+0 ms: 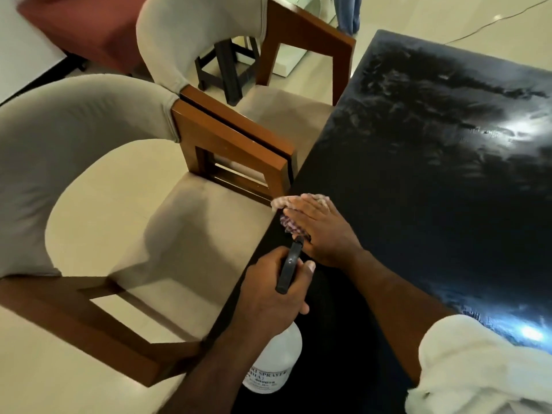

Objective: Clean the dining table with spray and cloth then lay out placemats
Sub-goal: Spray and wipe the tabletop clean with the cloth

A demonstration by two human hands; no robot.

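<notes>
we see the left hand (274, 289) wrapped tight round the spray bottle (273, 363) trigger neck, near-left edge of the table (433, 174) | right hand (321, 231) flat, fingers straight, pressing the cloth (280, 202) onto the dark top right by its left edge | smeary streaks further out | two beige chairs (209, 219) on the left

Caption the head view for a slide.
Right hand presses cloth onto dark table; left hand grips spray bottle.
</notes>
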